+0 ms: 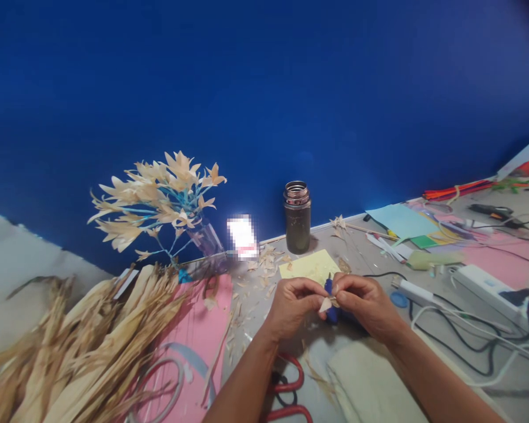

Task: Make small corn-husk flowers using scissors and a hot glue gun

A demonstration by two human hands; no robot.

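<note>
Above the table, my left hand (pixel 291 302) and my right hand (pixel 365 302) meet, fingers pinched on a small pale piece of corn husk (pixel 325 305). Its far end is partly covered by my right fingertips. Just behind the fingertips is a blue tool with a dark tip (pixel 328 286), which looks like a glue gun; the hands hide much of it. Yellow paper (pixel 306 265) lies beyond, with husk scraps (pixel 267 261) scattered to its left. Below my left wrist are red-handled scissors (pixel 300 376), partly hidden by the forearm.
Husk flowers (pixel 176 176) on blue stems stand in a clear vase (pixel 209 241) at the left. Dried corn husks (pixel 79 346) are heaped over pink paper (pixel 203 335). An open dark bottle (pixel 298 220) stands near the blue wall. A power strip (pixel 489 288) and tangled cables lie right.
</note>
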